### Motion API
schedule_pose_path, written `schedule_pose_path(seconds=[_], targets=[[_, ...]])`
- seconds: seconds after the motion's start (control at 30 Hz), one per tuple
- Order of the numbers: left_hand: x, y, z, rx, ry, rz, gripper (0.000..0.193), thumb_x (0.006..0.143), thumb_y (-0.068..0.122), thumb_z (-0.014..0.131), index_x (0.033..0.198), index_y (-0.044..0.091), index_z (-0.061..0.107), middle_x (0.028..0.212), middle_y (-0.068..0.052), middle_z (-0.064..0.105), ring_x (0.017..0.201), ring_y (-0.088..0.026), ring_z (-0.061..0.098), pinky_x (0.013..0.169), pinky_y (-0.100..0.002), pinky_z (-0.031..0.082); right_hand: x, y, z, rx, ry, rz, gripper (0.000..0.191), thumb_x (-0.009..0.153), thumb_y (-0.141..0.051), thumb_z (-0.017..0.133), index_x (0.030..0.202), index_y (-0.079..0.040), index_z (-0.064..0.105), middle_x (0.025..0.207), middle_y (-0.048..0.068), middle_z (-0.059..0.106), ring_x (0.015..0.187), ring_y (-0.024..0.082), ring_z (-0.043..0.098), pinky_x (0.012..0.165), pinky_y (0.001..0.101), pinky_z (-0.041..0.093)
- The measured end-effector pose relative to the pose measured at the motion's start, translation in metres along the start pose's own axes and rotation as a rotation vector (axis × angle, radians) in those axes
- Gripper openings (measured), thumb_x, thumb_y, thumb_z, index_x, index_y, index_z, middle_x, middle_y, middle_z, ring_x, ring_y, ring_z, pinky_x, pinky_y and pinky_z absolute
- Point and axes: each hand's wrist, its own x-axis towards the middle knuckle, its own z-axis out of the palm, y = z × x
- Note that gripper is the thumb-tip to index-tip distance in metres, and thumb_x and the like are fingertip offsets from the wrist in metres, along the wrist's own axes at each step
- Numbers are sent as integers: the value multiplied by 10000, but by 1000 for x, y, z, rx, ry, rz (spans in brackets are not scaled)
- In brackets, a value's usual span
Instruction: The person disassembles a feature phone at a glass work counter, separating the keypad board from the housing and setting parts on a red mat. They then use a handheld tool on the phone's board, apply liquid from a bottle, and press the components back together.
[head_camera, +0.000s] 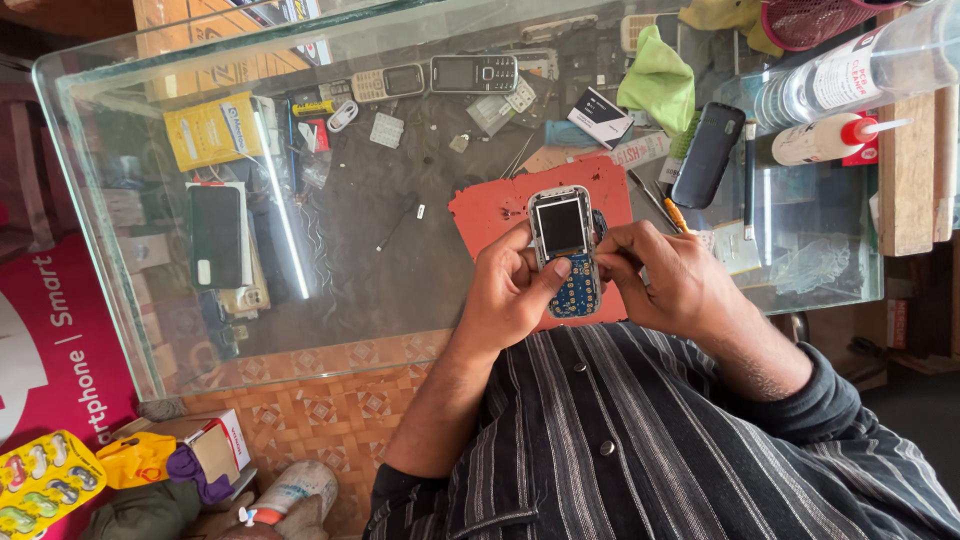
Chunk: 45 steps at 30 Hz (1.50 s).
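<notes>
Phone (566, 255), stripped of its front cover, sits just right of the frame's centre, held in both hands above a red mat (500, 205) on the glass counter (380, 270). Its long axis runs almost straight up and down the frame, tilted slightly: the dark screen end points toward the top, away from the person, and the bare blue keypad board points down toward the striped shirt (640, 440). The left hand (510, 290) wraps the phone's left edge, fingers curled behind it and the thumb lying across the blue board, a close grip that seems meant to steady the body. The right hand (665, 280) closes narrowly on the right edge, fingertips pinching at the side near the screen; what they press on there I cannot tell. Holding it low and close to the chest probably keeps the open board under the eyes.

Beyond the hands, on the glass to the right, lie a dark phone back cover (707, 155), a thin screwdriver (668, 208) with an orange grip, and a white squeeze bottle (830, 138) with a red nozzle. Farther off, near the top edge, a green cloth (658, 80) is bunched, and two old keypad handsets (435, 76) rest under the glass among loose parts. At the upper left lies a yellow packet (212, 130).
</notes>
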Motion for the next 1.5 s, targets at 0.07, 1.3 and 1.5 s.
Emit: schedule_pose_path(seconds=[0.07, 1.3, 1.5], targets=[[2, -1, 0, -21, -1, -23, 355, 1046, -13, 578, 1379, -104, 498, 1120, -198, 728, 994, -246, 761, 899, -363, 641, 1, -1, -1, -34, -3, -3, 109, 927, 17, 690, 999, 26, 608, 724, 96, 717, 670, 215, 755, 573, 328, 569], [-3, 2, 24, 138, 182, 183, 352, 1075, -12, 558, 1409, -89, 482, 1253, -204, 714, 1153, -194, 712, 1002, -309, 599, -4, -14, -1, -263, 19, -146, 249, 865, 64, 692, 1076, 33, 563, 984, 152, 712, 783, 326, 720, 626, 417, 562], [-3, 1, 23, 167, 225, 181, 353, 1066, 4, 561, 1398, -83, 478, 1241, -214, 723, 1118, -178, 709, 921, -277, 584, -2, -18, -2, -349, 8, -195, 321, 799, 91, 685, 1109, 34, 627, 1074, 162, 724, 810, 317, 735, 638, 402, 580]])
